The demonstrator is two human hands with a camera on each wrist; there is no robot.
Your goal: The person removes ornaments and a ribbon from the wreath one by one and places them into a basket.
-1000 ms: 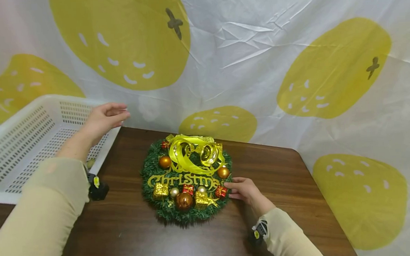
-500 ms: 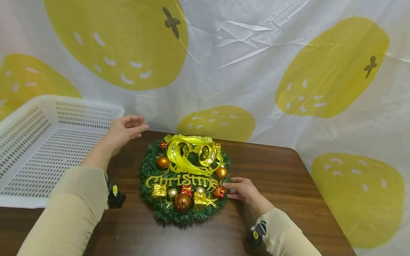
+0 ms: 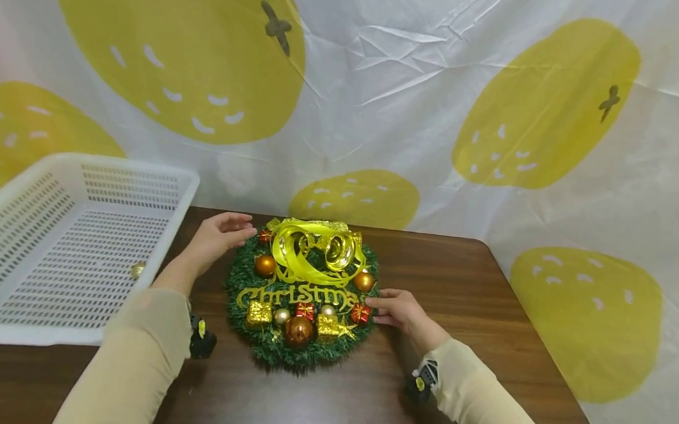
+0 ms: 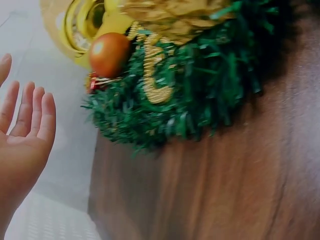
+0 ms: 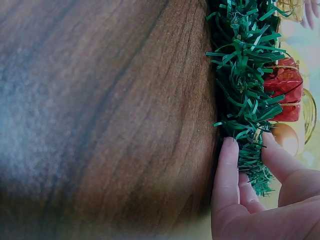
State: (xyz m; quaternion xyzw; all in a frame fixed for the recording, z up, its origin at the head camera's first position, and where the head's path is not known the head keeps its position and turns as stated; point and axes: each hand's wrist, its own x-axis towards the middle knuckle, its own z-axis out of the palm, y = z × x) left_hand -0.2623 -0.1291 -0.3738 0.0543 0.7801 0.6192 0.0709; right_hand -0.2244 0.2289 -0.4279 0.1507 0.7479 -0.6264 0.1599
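A white backdrop sheet (image 3: pixel 401 74) printed with large yellow shapes is hung behind the scene. A dark wooden table (image 3: pixel 465 295) is set before it. A white perforated basket (image 3: pixel 7 255) is placed at the far left of the table, and a small gold ornament (image 3: pixel 137 269) is seen lying inside it near the right wall.

A Christmas wreath (image 3: pixel 300 291) of green tinsel is laid flat at the middle of the table, dressed with a yellow ribbon bow (image 3: pixel 315 251), gold lettering, orange baubles and small red and gold gift boxes.

The left hand (image 3: pixel 220 237) is recorded at the far left edge of the wreath, with fingers straight and slightly spread; nothing is held. In the left wrist view the palm is open beside the tinsel, and contact cannot be confirmed. A second earlier this hand was noted over the basket's right rim; half a second earlier it was between basket and wreath. It has thus been brought across to the wreath.

The right hand (image 3: pixel 399 311) is found unchanged at the near right edge of the wreath. In the right wrist view its fingers (image 5: pixel 227 175) and thumb are closed on the tinsel rim in a pinch.

It is judged that both sides of the wreath are being taken in hand.
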